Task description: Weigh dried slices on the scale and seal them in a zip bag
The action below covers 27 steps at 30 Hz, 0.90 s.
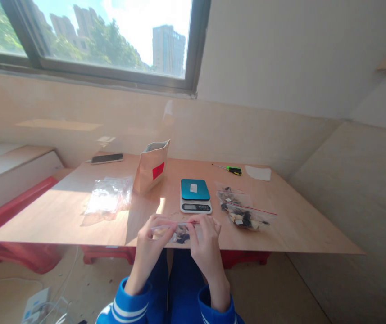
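Observation:
Both my hands hold one small clear zip bag (180,232) with dark and pale pieces inside, at the near edge of the wooden table (61,211). My left hand (150,245) pinches the bag's left end along the red-lined top. My right hand (206,243) pinches the right end of the same top strip. Just behind the bag stands a small digital scale (195,195) with a teal platform. To its right lie filled zip bags (243,211) of similar pieces.
A brown paper pouch (152,167) with a red label stands open left of the scale. A pile of empty clear bags (109,196) lies further left. A phone (106,158), a green-handled screwdriver (229,169) and a white paper (258,173) sit at the back. Red stools (20,252) support the table.

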{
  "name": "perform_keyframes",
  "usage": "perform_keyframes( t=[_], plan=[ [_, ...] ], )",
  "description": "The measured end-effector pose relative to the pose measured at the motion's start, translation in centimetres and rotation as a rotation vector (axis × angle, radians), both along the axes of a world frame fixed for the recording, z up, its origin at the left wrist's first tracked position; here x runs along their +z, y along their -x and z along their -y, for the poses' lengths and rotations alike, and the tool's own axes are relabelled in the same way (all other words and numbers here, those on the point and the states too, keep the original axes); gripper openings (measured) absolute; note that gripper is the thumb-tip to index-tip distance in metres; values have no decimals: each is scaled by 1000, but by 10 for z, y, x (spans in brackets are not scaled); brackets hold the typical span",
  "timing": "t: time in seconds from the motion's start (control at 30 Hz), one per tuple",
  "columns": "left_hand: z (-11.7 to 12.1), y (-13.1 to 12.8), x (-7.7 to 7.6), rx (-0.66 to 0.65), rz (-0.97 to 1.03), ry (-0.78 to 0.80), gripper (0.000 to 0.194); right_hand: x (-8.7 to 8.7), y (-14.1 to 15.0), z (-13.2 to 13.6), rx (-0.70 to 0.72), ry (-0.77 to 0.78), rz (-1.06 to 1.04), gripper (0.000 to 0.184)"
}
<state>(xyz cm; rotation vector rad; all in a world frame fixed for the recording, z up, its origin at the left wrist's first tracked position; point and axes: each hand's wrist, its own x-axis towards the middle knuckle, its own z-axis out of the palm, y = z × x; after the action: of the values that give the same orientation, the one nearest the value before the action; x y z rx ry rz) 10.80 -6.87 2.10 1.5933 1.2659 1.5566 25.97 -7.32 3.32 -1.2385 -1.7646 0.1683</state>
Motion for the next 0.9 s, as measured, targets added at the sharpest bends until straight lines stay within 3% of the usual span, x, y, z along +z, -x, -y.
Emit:
perform_keyframes(
  t=[0.17,0.6,0.9],
  plan=[
    [-2,0,-3,-33,-7,2,14,8,0,4,63,22,19,5],
    [-1,-5,-3,-96,-50,-7,11,-3,2,-1,-23,-41,-31,18],
    [-1,-9,0,-59,-74,-13,12,-7,4,-3,-45,-52,-54,22]
  ],
)
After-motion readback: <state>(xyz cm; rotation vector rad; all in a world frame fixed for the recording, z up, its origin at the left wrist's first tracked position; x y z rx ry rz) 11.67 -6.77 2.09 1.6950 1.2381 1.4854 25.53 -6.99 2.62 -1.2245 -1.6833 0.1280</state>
